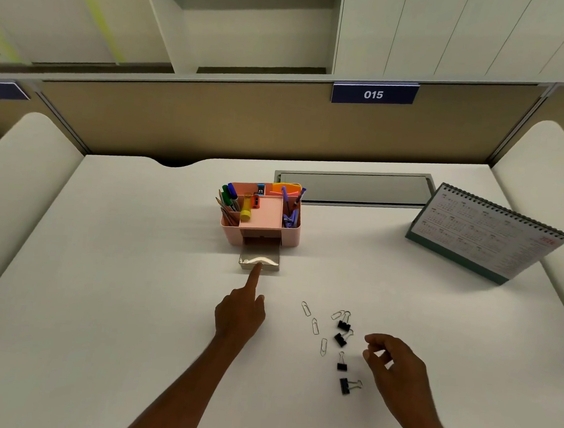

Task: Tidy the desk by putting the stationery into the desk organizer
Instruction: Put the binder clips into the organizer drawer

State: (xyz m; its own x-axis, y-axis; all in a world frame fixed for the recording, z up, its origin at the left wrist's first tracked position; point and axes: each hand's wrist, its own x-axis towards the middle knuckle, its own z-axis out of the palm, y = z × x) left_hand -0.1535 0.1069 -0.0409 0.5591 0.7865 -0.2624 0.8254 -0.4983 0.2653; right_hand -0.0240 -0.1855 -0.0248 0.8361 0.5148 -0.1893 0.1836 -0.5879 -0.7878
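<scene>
A pink desk organizer (290, 236) stands mid-desk, holding pens, pencils, a yellow marker and purple clips. Its clear drawer (259, 262) is pulled out toward me. My left hand (239, 313) has its index finger stretched out, the tip touching the drawer's front; the other fingers are curled and hold nothing. Several black binder clips (343, 325) and silver paper clips (314, 326) lie scattered on the desk in front of the organizer, to the right. My right hand (395, 366) hovers just right of them, fingers loosely bent and apart, empty.
A spiral desk calendar (485, 231) stands at the right. A grey cable-tray lid (353, 187) lies behind the organizer. Beige partition panels with a "015" sign (373, 94) close the back; white side dividers (20, 173) flank the desk.
</scene>
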